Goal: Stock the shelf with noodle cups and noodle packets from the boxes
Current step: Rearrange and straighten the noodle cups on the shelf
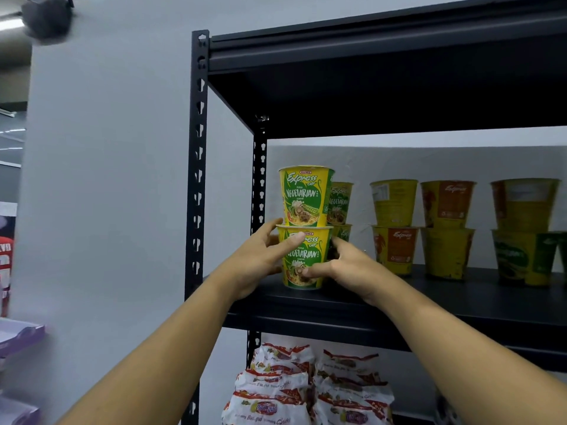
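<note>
**Two-cup stack held at front-left of shelf**

Both hands on one stack of two green/yellow "Vegetarian" cups. Lower cup (302, 256) sits at the front-left corner of the shelf (399, 302). Its base looks down on the board, but contact can't be confirmed from this angle. Top cup (303, 196) stands upright on the lower cup's lid, square to it, labels facing out.

Left hand (260, 256): wrapped round the lower cup's left side, thumb across the front just under the rim. Fingers go behind the cup, hidden.

Right hand (346, 265): wrapped round the cup's right side, thumb pressed on the front low down, near the base. Fingers curl behind, between this stack and the rear stack (339, 204).

Neither hand touches the top cup.

Rear stack: same flavour, two high, just behind and right of the held one. Further right along the back of the same level are three more two-high stacks: yellow over orange (394, 204), orange over yellow (446, 204), and a blurred yellow one (524, 204).

Level below: white/red packets (276, 394) piled in two heaps at the left end.

Black slotted post (198, 179) is left of the hands, against a grey wall (107, 179). Purple trays (18, 338) at far left, blurred
</note>
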Available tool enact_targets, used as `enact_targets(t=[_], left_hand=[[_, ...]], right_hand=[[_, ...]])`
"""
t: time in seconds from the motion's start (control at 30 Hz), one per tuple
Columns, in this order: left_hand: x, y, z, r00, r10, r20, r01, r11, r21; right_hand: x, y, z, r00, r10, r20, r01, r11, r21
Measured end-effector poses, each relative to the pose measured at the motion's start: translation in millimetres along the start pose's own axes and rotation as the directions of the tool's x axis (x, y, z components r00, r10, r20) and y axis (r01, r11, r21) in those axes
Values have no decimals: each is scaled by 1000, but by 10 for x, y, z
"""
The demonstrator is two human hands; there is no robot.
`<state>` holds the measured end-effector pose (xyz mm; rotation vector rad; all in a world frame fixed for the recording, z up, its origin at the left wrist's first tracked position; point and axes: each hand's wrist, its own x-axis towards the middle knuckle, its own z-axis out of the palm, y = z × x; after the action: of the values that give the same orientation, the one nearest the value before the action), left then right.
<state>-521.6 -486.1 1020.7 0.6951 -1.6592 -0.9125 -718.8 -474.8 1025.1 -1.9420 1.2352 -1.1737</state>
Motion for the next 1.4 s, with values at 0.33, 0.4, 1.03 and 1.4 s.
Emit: enact_targets(t=[0.33,0.4,1.03,1.4], left_hand=[[-19,-39,-11,1000,5,6,-6,995,99],[-14,-51,-14,1000,2,-9,-1,995,101],[468,-109,-173,964,-195,-181,243,923,300],[944,-269,-237,910,-301,-286,385,868,313]], right_hand=[[-111,-120,-58,996,-60,69,80,936,-342],[-148,-121,-144,987,21,158,64,856,-514],[-156,-29,-208,956,154,248,73,697,-713],[-132,7,-226,952,159,260,74,707,-704]])
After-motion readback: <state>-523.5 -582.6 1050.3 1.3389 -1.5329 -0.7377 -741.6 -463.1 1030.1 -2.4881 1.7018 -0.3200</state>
